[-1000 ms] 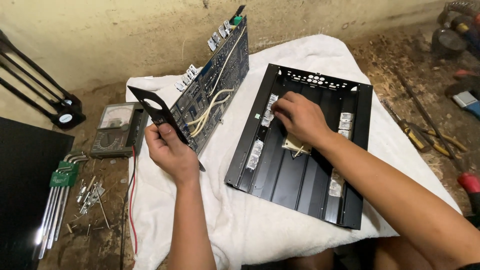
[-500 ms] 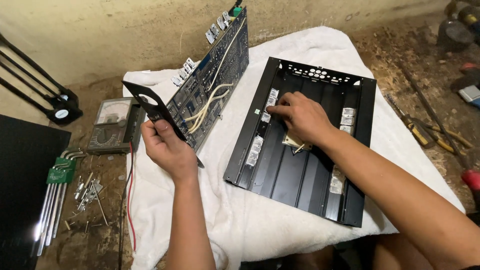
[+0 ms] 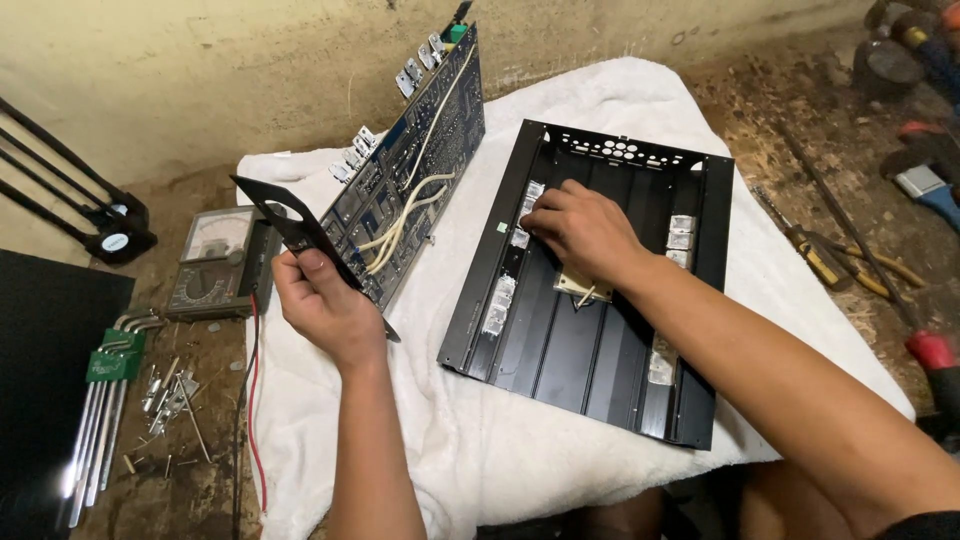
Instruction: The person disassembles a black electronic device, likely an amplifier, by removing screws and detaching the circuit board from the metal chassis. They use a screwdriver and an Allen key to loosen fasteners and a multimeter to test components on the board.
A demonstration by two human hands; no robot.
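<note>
Blue circuit board (image 3: 415, 170) tilted, gripped by left hand (image 3: 325, 305); right hand (image 3: 580, 230) presses fingertips into black chassis (image 3: 600, 350) beside it.

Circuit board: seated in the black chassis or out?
Out. The left hand holds the circuit board tilted on edge beside the black chassis, over the white towel.

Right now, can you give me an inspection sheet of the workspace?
Surface: white towel over a dirty floor.
Job's things: circuit board tilted up on edge; black chassis flat on the towel.
Clutter: multimeter, hex keys, loose screws, screwdrivers.
Grippers: left hand grips the board's black end plate; right hand has fingers pressing inside the chassis.
Cables: white wires on the board; red lead.
Surroundings: bare wall.
</note>
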